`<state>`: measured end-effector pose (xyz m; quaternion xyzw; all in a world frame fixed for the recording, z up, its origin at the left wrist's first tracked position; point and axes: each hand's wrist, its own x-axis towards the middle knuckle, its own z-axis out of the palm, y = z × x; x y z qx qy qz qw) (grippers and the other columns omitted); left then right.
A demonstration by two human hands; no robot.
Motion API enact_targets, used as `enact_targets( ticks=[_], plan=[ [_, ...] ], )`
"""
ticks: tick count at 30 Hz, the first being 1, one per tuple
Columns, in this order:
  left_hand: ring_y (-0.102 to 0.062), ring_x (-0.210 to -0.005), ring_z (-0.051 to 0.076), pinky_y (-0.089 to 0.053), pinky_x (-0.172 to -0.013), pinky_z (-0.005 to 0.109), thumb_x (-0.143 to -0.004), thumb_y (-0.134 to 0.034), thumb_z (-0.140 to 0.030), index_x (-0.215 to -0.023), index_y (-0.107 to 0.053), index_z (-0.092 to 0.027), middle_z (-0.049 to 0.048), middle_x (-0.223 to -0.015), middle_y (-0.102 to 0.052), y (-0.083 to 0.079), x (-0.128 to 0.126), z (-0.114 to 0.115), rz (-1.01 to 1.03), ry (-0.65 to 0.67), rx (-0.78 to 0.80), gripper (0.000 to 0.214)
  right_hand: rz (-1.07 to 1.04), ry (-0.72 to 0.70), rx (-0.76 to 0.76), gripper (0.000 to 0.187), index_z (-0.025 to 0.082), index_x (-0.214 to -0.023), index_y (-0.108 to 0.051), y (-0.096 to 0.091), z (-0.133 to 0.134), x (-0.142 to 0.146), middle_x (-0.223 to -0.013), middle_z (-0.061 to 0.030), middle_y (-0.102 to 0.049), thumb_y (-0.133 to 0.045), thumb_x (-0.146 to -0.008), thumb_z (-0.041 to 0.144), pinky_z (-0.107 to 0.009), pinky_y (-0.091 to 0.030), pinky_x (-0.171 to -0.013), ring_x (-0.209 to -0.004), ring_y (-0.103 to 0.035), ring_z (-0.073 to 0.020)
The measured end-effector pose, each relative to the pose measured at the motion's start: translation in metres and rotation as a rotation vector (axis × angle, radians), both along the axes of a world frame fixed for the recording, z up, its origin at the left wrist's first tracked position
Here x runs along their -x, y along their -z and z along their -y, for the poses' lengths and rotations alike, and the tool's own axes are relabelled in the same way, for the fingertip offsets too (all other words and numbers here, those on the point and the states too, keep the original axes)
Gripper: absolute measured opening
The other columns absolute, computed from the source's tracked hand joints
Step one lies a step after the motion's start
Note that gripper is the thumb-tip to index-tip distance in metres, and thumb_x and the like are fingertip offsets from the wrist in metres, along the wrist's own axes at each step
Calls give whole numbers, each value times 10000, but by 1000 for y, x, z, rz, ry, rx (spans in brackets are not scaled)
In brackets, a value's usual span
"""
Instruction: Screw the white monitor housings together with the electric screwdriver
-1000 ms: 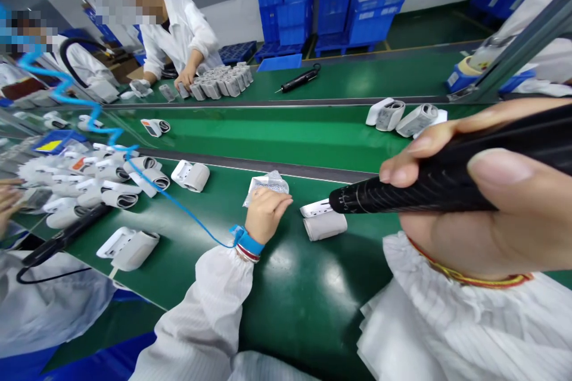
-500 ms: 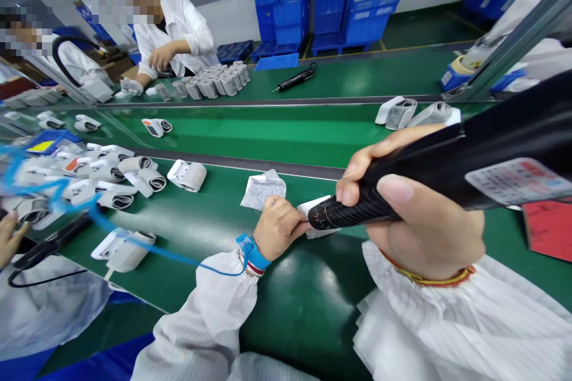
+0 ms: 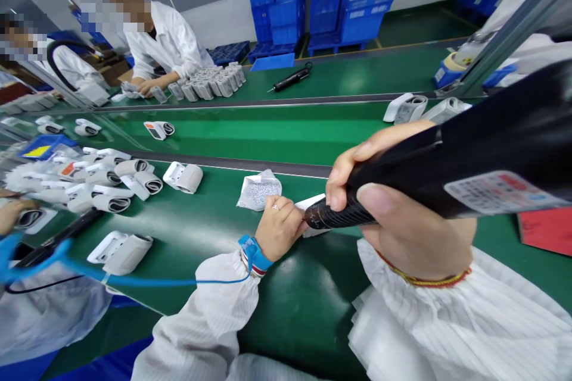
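The right hand (image 3: 402, 214) wraps tightly around a black electric screwdriver (image 3: 447, 161), its rear cut off at the frame edge and its bit hidden. The left hand (image 3: 279, 226) pinches a white device (image 3: 313, 201) on the green bench (image 3: 205, 220), mostly covered by the screwdriver's nose.

to my left white cuffed units (image 3: 105, 201) crowd the green bench (image 3: 187, 232); beyond the belt (image 3: 268, 134), blue crates (image 3: 326, 6) and a spare black screwdriver (image 3: 292, 77).

The label (image 3: 500, 192) on the black screwdriver (image 3: 491, 137) bears print too blurred to read.
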<state>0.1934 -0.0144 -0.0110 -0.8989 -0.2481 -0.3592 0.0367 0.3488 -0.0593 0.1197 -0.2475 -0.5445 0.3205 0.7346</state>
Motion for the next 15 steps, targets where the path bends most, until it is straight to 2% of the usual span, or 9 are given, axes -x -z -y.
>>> enact_targets(
  ticks=[1, 2, 4, 5, 7, 11, 15],
  plan=[
    [-559, -854, 241, -431, -778, 406, -960, -460, -399, -965, -582, -162, 92, -860, -614, 1, -2, 1, 22, -23, 42, 267, 2, 2, -3, 159, 235, -737, -590, -1, 0, -1, -669, -3, -608, -740, -697, 270, -347, -533, -601, -624, -606, -168],
    [-561, -947, 270, -440, -832, 439, -915, -522, -488, -1078, -560, -158, 122, -975, -613, 4, -4, 3, 38, -49, 95, 370, -4, 10, 0, 158, 233, -737, -592, -2, 0, -3, -670, -2, -609, -739, -698, 276, -336, -522, -574, -609, -600, -164],
    [-501, -1144, 353, -413, -947, 532, -744, -654, -654, -1286, -445, -154, 187, -1205, -533, 12, -9, 5, 38, -95, 199, 767, -23, 29, 27, 141, 228, -749, -601, -3, 0, -6, -687, -1, -613, -728, -708, 276, -311, -487, -507, -564, -578, -147],
    [-461, -1205, 390, -393, -981, 573, -652, -708, -693, -1348, -382, -156, 209, -1279, -479, 17, -12, 6, 23, -104, 235, 938, -33, 40, 40, 129, 224, -751, -604, -3, 0, -8, -690, 1, -612, -720, -715, 268, -299, -464, -477, -537, -563, -136],
    [-440, -1236, 418, -402, -987, 600, -566, -791, -651, -1403, -299, -163, 224, -1331, -427, 28, -16, 6, -27, -99, 299, 1087, -41, 62, 49, 99, 213, -735, -603, -1, -1, -10, -678, 4, -602, -700, -729, 234, -285, -435, -450, -506, -545, -122],
    [-580, -1048, 325, -535, -843, 489, -661, -789, -452, -1391, -290, -185, 146, -1169, -535, 38, -21, 3, -73, -107, 386, 924, -40, 63, 0, 126, 192, -649, -569, 2, -8, -11, -651, 8, -587, -653, -729, 144, -282, -423, -454, -493, -533, -111],
    [-619, -920, 288, -561, -747, 431, -683, -753, -490, -1299, -393, -188, 99, -1036, -588, 29, -22, 2, -70, -118, 356, 774, -78, 81, 59, 110, 191, -636, -578, 5, -14, -8, -655, 11, -594, -633, -691, 112, -271, -432, -475, -515, -543, -108]
  ],
)
